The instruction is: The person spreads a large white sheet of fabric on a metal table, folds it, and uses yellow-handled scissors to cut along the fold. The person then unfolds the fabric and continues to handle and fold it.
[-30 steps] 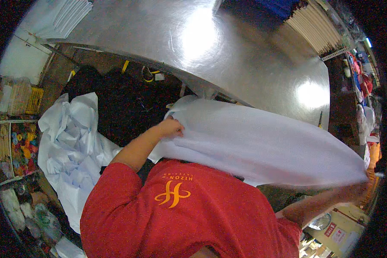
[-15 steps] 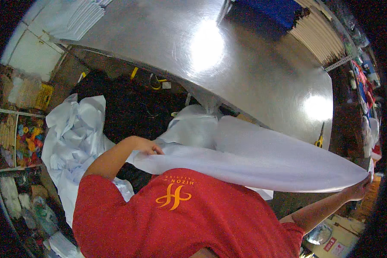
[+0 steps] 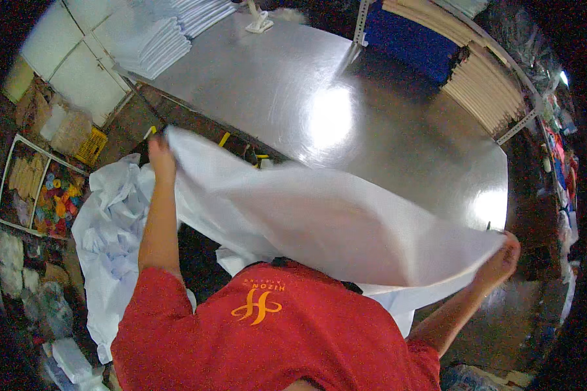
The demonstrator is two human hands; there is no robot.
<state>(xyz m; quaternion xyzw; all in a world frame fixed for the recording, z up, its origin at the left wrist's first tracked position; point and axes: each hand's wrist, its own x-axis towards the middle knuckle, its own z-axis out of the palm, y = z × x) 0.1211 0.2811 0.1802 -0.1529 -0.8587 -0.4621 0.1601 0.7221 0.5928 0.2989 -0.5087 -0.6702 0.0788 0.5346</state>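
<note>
A white cloth [image 3: 306,208] is stretched across in front of me, between my two raised hands. My left hand [image 3: 162,156] is closed on its far left corner, up near the table's front edge. At the right, my right hand [image 3: 504,255] grips the other end, beside the table's right corner. The cloth billows and blurs in the middle, and its lower part hangs down by my red shirt. To the left lies a crumpled heap of white cloth [image 3: 114,228], close to my left forearm.
A shiny metal table [image 3: 261,85] spans the far side. Folded white cloths [image 3: 153,52] are stacked at its left, beige [image 3: 486,85] and blue [image 3: 404,45] ones at the back right. A divided shelf with colourful rolls [image 3: 57,199] and a yellow basket [image 3: 91,144] stand left.
My left hand has moved up and away to the left, now holding the cloth's corner. My right hand has come inward and slightly up. The cloth has lifted and spread out.
</note>
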